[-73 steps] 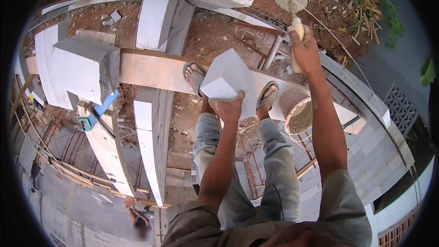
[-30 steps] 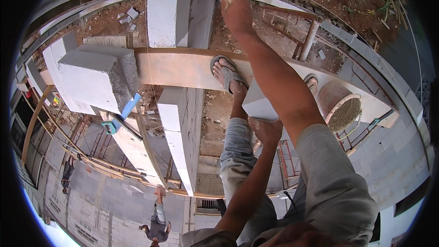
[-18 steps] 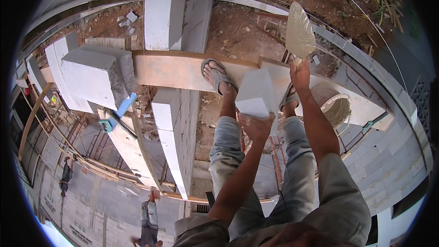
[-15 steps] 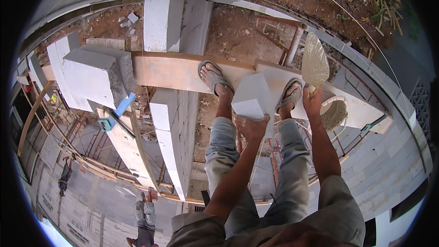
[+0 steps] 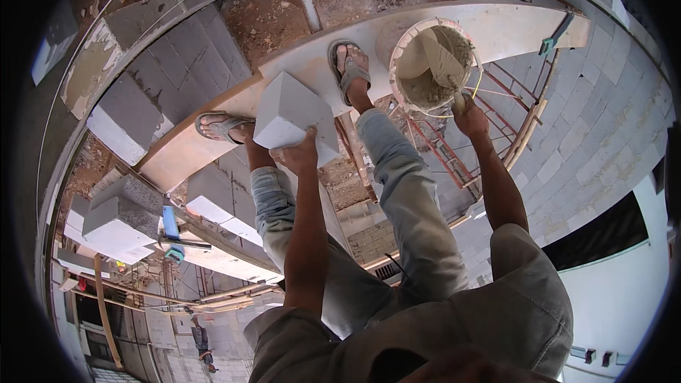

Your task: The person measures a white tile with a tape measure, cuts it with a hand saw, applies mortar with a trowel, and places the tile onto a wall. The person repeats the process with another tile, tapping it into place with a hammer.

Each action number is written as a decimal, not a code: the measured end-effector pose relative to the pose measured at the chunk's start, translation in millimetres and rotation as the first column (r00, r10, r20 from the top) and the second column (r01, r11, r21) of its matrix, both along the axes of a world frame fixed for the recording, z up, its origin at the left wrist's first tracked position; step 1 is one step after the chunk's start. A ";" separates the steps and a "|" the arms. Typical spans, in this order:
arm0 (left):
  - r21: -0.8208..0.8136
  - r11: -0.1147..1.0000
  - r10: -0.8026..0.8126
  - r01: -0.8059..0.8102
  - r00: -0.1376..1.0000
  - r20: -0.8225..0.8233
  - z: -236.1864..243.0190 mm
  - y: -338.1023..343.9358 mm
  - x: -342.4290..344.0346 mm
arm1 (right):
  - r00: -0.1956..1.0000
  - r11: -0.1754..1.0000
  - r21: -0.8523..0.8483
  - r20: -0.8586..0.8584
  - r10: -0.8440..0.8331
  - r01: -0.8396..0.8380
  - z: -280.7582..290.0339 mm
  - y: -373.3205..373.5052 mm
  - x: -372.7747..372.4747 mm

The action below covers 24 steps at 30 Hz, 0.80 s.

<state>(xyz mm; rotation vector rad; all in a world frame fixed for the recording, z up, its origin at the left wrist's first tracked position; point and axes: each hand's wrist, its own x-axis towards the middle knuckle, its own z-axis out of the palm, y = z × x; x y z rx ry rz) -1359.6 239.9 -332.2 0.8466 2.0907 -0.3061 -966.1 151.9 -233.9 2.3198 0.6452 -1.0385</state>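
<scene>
My left hand (image 5: 298, 154) is closed on the near edge of a pale grey lightweight block (image 5: 289, 112), which is tilted between my sandalled feet. My right hand (image 5: 470, 119) grips the handle of a trowel (image 5: 443, 62), its pointed blade inside a round bucket (image 5: 399, 79). Grey wet mortar (image 5: 424, 91) lies in the bucket around the blade and coats its inner wall. A thin yellow handle hangs at the bucket's right side. The bucket stands on the plank, just right of my right foot.
I stand on a wooden plank (image 5: 504, 27) raised over ground and scaffolding (image 5: 447, 159). Block walls (image 5: 191, 57) run at the left. A loose block (image 5: 113, 230) and a blue-and-teal tool (image 5: 171, 230) lie lower left. A dark-and-teal tool (image 5: 557, 34) rests near the plank's right end. Another person (image 5: 202, 344) is below.
My right hand has lowered the trowel from beside the plank into the bucket. My view has swung right, bringing the bucket nearer the middle. The left hand still holds the block.
</scene>
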 end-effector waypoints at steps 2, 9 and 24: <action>0.013 0.999 -0.048 0.048 0.999 0.021 1.4 4.6 23.6 | 0.993 0.999 -0.027 0.120 -0.014 0.017 -21.0 -16.9 7.3; -0.008 0.994 -0.109 0.109 0.993 -0.052 -5.0 -4.9 43.3 | 0.952 0.909 0.293 -0.168 -0.257 0.298 -45.9 -64.3 -15.8; -0.165 0.986 0.019 -0.019 1.000 0.003 -13.8 -16.0 48.7 | 0.875 0.645 0.735 -0.434 0.212 0.208 45.6 105.9 -86.4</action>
